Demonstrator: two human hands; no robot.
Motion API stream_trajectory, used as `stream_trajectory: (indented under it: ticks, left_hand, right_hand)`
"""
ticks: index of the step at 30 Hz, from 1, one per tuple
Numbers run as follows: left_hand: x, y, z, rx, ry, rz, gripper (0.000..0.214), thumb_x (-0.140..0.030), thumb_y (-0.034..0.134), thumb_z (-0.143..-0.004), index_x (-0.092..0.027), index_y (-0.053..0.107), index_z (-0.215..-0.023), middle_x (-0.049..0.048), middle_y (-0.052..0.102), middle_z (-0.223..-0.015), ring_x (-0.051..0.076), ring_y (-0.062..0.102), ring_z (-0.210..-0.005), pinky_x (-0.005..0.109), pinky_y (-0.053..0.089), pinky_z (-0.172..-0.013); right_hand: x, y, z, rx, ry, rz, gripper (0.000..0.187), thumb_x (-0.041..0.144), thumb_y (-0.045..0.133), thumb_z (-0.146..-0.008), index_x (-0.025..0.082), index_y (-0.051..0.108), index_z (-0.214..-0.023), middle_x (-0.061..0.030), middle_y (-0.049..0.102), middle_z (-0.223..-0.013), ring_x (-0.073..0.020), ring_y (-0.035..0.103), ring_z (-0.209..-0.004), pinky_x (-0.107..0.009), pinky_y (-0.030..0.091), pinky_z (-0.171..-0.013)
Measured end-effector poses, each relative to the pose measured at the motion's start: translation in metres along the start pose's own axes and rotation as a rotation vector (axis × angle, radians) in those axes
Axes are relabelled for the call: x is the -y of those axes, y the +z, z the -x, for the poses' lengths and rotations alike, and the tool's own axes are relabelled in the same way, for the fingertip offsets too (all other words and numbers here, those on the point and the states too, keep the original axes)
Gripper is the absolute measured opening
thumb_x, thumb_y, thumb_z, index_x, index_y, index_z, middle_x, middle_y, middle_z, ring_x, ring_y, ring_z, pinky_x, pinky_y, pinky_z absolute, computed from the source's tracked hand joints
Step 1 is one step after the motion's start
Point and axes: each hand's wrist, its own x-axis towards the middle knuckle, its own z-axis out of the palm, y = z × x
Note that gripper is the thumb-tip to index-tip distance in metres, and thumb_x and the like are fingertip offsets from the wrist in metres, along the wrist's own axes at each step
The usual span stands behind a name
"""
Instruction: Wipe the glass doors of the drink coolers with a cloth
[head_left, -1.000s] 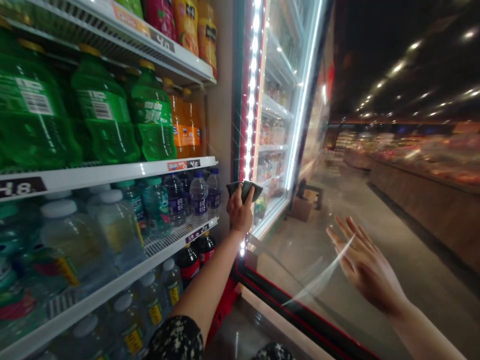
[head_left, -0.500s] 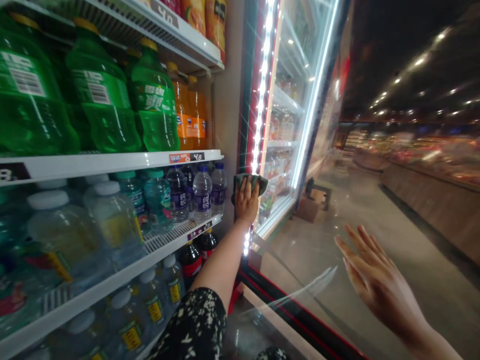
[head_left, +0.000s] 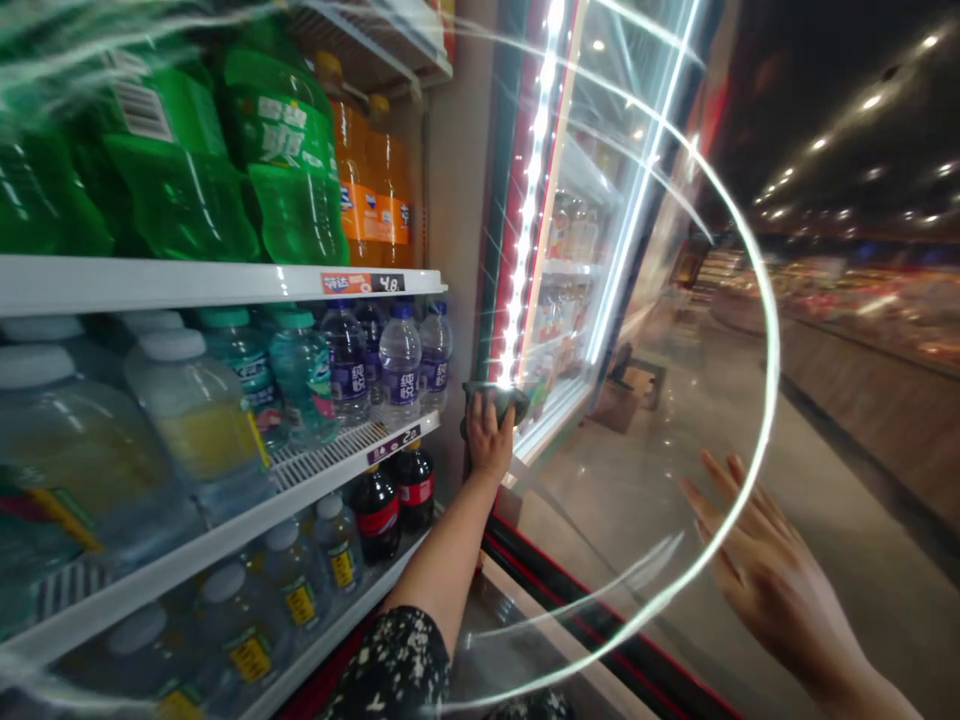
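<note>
Just left of the glass cooler door (head_left: 637, 520), bottled water (head_left: 400, 365) stands on a shelf. My left hand (head_left: 489, 437) curls around a dark cloth (head_left: 495, 398), pressing it to the door's lit edge. Further right, my right hand (head_left: 772, 590) spreads open against the glass.

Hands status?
Left hand gripping dark cloth against cooler door frame. Right hand open near glass door.
</note>
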Motion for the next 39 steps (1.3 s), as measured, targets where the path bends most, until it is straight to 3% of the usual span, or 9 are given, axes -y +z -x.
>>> stream_trajectory:
  ticks: [8, 14, 17, 20, 24, 28, 33, 36, 39]
  left_hand:
    - [0.013, -0.008, 0.05, 0.129, -0.033, -0.022, 0.048, -0.006, 0.059, -0.089, -0.031, 0.069, -0.129, 0.0115, 0.055, -0.148, 0.032, 0.045, -0.142, 0.055, 0.041, -0.115]
    - [0.016, -0.044, 0.027, 0.155, 0.038, 0.036, 0.047, -0.01, 0.06, -0.087, -0.032, 0.069, -0.127, 0.0084, 0.059, -0.14, 0.028, 0.054, -0.129, 0.049, 0.048, -0.11]
    - [-0.004, -0.048, 0.004, 0.099, 0.044, 0.064, 0.056, -0.01, 0.053, -0.089, -0.027, 0.056, -0.143, 0.0117, 0.046, -0.152, 0.03, 0.046, -0.14, 0.05, 0.042, -0.115]
    - [-0.036, -0.033, 0.0, 0.133, 0.053, 0.157, 0.062, -0.015, 0.052, -0.093, -0.027, 0.044, -0.153, 0.0113, 0.032, -0.164, 0.03, 0.033, -0.15, 0.05, 0.033, -0.122]
    - [-0.067, -0.01, 0.044, 0.205, -0.106, 0.24, 0.06, -0.026, 0.051, -0.096, -0.017, 0.04, -0.154, 0.0181, 0.031, -0.164, 0.035, 0.027, -0.153, 0.056, 0.034, -0.12]
    - [-0.067, -0.004, 0.093, 0.184, -0.266, 0.241, 0.058, -0.024, 0.046, -0.097, -0.017, 0.039, -0.154, 0.0211, 0.04, -0.157, 0.034, 0.04, -0.147, 0.055, 0.043, -0.114]
    - [-0.092, 0.006, 0.068, 0.077, -0.418, 0.237, 0.064, -0.021, 0.035, -0.1, -0.02, 0.018, -0.162, 0.0215, 0.033, -0.161, 0.032, 0.036, -0.15, 0.055, 0.041, -0.115]
    - [-0.128, 0.015, 0.056, 0.045, -0.371, 0.277, 0.064, -0.023, 0.042, -0.1, -0.022, 0.025, -0.161, 0.0181, 0.031, -0.164, 0.033, 0.027, -0.154, 0.058, 0.031, -0.122]
    - [-0.148, 0.013, 0.087, 0.112, -0.197, 0.369, 0.062, -0.022, 0.053, -0.094, -0.027, 0.042, -0.155, 0.0111, 0.036, -0.163, 0.032, 0.028, -0.154, 0.056, 0.028, -0.125]
  right_hand:
    - [0.008, -0.001, 0.021, 0.024, 0.009, -0.007, 0.065, 0.016, 0.045, -0.098, 0.028, 0.029, -0.161, -0.0105, 0.028, -0.167, -0.0369, 0.032, -0.15, -0.063, 0.041, -0.116]
    - [0.016, -0.024, 0.021, -0.004, 0.052, -0.027, 0.057, 0.013, 0.045, -0.097, 0.024, 0.045, -0.153, -0.0098, 0.03, -0.166, -0.0366, 0.029, -0.151, -0.063, 0.038, -0.117]
    - [0.015, -0.035, 0.017, -0.032, 0.069, -0.031, 0.053, 0.014, 0.047, -0.097, 0.023, 0.051, -0.149, -0.0084, 0.03, -0.166, -0.0358, 0.031, -0.151, -0.062, 0.037, -0.119]
    - [0.014, -0.041, 0.017, -0.048, 0.067, -0.029, 0.049, 0.014, 0.049, -0.096, 0.021, 0.055, -0.145, -0.0078, 0.03, -0.166, -0.0352, 0.031, -0.151, -0.06, 0.038, -0.119]
    - [0.015, -0.041, 0.026, -0.038, 0.056, -0.031, 0.047, 0.014, 0.049, -0.097, 0.019, 0.056, -0.143, -0.0095, 0.031, -0.166, -0.0337, 0.031, -0.151, -0.058, 0.038, -0.12]
    - [0.014, -0.038, 0.039, -0.002, 0.057, -0.027, 0.045, 0.016, 0.048, -0.097, 0.018, 0.057, -0.141, -0.0098, 0.033, -0.165, -0.0327, 0.031, -0.152, -0.058, 0.038, -0.12]
    - [0.005, -0.036, 0.04, 0.013, 0.113, -0.059, 0.045, 0.017, 0.047, -0.097, 0.02, 0.059, -0.141, -0.0091, 0.034, -0.165, -0.0331, 0.032, -0.151, -0.058, 0.038, -0.12]
    - [0.002, -0.032, 0.038, 0.016, 0.144, -0.078, 0.045, 0.017, 0.048, -0.097, 0.02, 0.059, -0.141, -0.0092, 0.033, -0.165, -0.0337, 0.031, -0.151, -0.058, 0.038, -0.12]
    - [0.004, -0.025, 0.042, 0.028, 0.148, -0.079, 0.046, 0.016, 0.049, -0.097, 0.02, 0.059, -0.141, -0.0091, 0.034, -0.164, -0.0333, 0.03, -0.152, -0.057, 0.039, -0.12]
